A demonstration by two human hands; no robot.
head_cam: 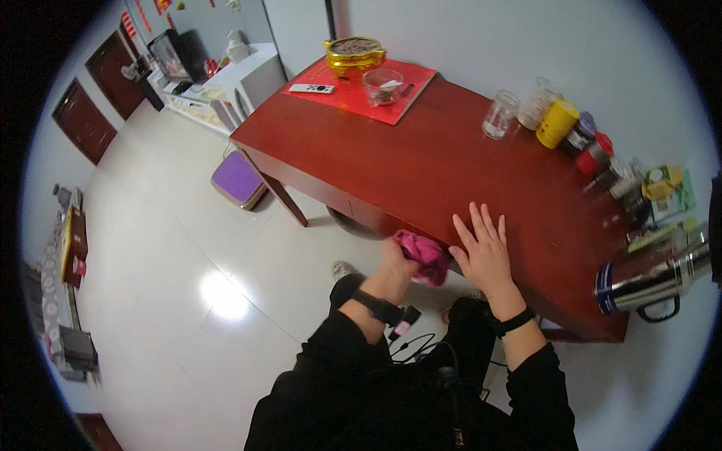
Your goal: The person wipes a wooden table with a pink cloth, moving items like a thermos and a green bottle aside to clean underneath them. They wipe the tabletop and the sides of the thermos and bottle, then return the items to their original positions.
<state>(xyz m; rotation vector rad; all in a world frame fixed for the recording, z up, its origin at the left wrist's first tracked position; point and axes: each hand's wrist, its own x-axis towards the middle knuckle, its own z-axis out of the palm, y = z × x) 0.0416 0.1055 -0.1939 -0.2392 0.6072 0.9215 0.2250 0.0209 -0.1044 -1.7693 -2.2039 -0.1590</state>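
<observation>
A crumpled pink cloth (424, 258) is gripped by my left hand (398, 267), beside the front edge of the reddish-brown wooden table (440, 163). To its right, my right hand (484, 248) lies palm down with fingers spread over the tabletop near that same edge, holding nothing. Both wrists wear black bands. The fingers of my left hand are partly hidden by the cloth and slightly blurred.
A red mat (361, 104) at the far left bears a gold pot (354, 56), a glass bowl (382, 87) and a white remote control (311, 88). Glass jars (500, 115), a yellow canister (557, 124) and several containers line the wall. A metal pot (648, 282) stands at right; a purple-topped stool (238, 177) is on the floor.
</observation>
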